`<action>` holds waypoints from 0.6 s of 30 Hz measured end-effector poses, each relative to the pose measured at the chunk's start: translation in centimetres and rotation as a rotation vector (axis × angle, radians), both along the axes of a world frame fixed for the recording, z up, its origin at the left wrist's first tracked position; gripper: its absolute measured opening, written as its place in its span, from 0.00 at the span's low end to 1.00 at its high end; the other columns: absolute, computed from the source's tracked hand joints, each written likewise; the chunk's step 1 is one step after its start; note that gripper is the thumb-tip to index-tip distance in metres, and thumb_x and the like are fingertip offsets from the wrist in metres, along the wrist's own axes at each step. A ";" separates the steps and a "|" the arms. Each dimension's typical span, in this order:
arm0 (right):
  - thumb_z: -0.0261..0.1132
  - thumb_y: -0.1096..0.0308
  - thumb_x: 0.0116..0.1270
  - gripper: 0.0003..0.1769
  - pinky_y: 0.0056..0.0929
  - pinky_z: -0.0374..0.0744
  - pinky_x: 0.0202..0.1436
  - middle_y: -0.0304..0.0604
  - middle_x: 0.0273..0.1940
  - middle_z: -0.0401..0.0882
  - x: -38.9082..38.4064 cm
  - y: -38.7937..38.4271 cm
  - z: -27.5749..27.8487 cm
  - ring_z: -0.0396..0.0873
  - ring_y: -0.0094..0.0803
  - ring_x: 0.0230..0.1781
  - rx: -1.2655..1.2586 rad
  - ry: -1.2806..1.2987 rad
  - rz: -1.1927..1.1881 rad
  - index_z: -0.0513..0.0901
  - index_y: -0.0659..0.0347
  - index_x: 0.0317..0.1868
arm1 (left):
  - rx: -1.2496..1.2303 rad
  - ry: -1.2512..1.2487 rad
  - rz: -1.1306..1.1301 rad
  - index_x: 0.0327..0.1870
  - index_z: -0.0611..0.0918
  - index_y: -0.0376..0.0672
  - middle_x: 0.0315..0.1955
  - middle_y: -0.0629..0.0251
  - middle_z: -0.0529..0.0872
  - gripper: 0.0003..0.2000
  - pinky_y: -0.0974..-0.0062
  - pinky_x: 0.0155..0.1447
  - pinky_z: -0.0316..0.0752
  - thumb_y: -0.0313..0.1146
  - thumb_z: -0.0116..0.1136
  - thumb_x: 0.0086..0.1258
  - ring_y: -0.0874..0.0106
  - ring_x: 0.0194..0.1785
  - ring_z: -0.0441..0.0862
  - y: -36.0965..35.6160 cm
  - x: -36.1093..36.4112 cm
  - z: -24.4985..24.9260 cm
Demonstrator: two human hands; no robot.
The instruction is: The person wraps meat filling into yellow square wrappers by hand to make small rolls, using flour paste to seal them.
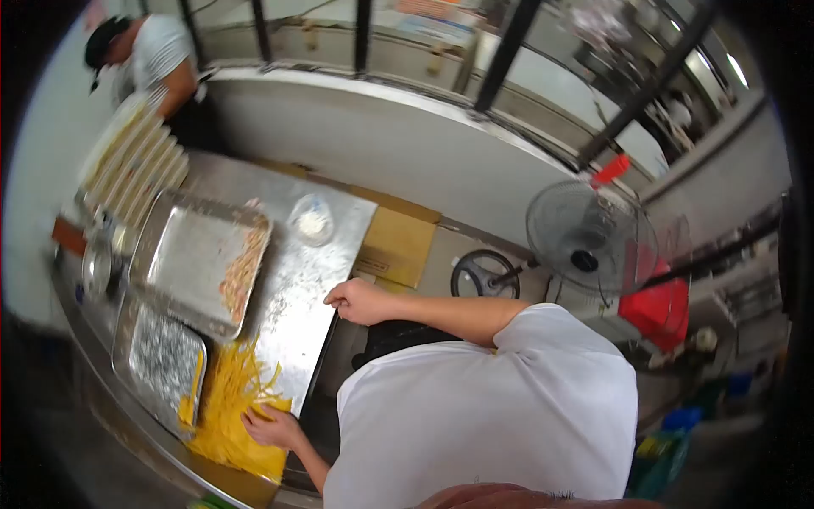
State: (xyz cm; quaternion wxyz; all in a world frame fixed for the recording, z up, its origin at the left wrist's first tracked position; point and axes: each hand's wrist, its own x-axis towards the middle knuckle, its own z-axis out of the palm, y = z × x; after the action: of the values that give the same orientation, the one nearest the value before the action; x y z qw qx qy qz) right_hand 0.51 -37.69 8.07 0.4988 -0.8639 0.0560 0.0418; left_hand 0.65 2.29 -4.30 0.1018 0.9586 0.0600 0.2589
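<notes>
- Yellow strips lie here, long and tangled, heaped on the metal table against the smaller tray.
- Left hand: fingers bent, touching the strips; whether it grips any, I can't tell.
- Right hand: loosely curled near the table edge; contents, can't tell.
- Count: two trays, one heap, one clear bowl.

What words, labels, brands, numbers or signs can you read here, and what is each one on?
No text can be read.
Cardboard beside the table: dark marks, too small and blurred.
Sheet beyond the window bars: coloured marks, too blurred to tell whether they're lettering.
</notes>
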 end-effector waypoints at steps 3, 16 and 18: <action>0.63 0.74 0.65 0.19 0.43 0.85 0.53 0.58 0.44 0.90 -2.2 -1.6 -1.2 0.89 0.52 0.47 0.065 -0.035 -0.122 0.89 0.66 0.54 | 0.051 -0.024 -0.001 0.65 0.81 0.37 0.67 0.50 0.81 0.25 0.47 0.71 0.70 0.50 0.56 0.83 0.47 0.68 0.78 0.6 0.3 -0.8; 0.62 0.75 0.64 0.19 0.43 0.83 0.50 0.54 0.42 0.88 -7.1 -9.2 -1.6 0.86 0.49 0.43 0.082 -0.043 -0.115 0.87 0.69 0.55 | 0.107 -0.045 0.075 0.68 0.80 0.37 0.65 0.52 0.83 0.26 0.48 0.69 0.72 0.52 0.53 0.84 0.49 0.67 0.79 0.6 0.9 -1.5; 0.61 0.75 0.64 0.19 0.44 0.83 0.52 0.54 0.43 0.88 -8.0 -10.6 -1.1 0.87 0.50 0.46 0.077 -0.040 -0.128 0.87 0.68 0.55 | 0.154 -0.182 0.025 0.62 0.85 0.42 0.58 0.56 0.88 0.25 0.52 0.65 0.77 0.55 0.57 0.81 0.52 0.61 0.84 1.0 1.5 -1.8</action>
State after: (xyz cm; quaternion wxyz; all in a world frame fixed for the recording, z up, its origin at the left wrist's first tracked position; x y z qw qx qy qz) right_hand -7.51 -48.26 6.99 0.5344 -0.8394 0.0995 -0.0053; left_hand 2.19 3.26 -6.08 0.0294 0.9353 0.0424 0.3500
